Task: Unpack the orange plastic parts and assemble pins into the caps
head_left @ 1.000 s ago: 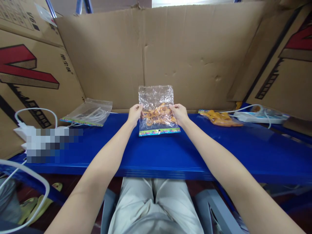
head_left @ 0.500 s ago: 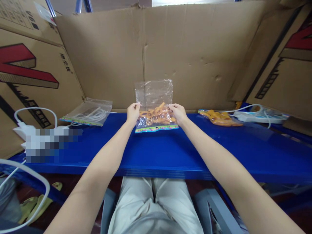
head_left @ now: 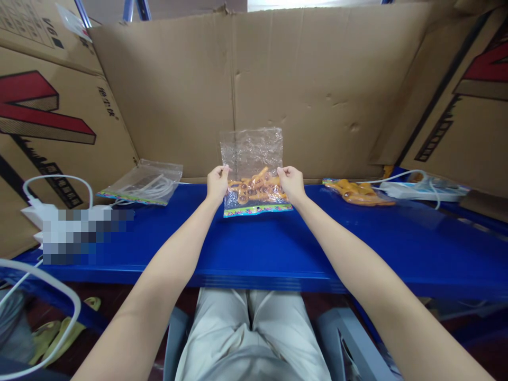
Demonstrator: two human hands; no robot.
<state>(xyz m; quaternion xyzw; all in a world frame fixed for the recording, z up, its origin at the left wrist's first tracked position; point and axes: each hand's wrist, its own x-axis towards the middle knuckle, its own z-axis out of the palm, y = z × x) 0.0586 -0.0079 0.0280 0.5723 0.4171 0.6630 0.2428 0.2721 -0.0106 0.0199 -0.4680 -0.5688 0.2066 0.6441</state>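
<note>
A clear plastic bag (head_left: 254, 148) is held upright over the blue table, stretched between my two hands. Several orange pieces (head_left: 254, 188) lie in its lower half, and a colourful printed strip runs along its bottom edge. My left hand (head_left: 217, 184) pinches the bag's left side. On the opposite side, my right hand (head_left: 291, 182) grips the edge between thumb and fingers. What the orange pieces are, I cannot make out through the shiny plastic.
At left, another clear bag (head_left: 146, 182) holds white cable, near a white plug block (head_left: 39, 214) partly blurred out. To the right lie a bag of orange pieces (head_left: 359, 191) and a white power strip (head_left: 420, 190). Cardboard (head_left: 301, 90) walls the back of the blue table (head_left: 262, 248).
The bag has shifted very slightly to the right and its upper part looks more crinkled. Both hands keep their hold on its sides.
</note>
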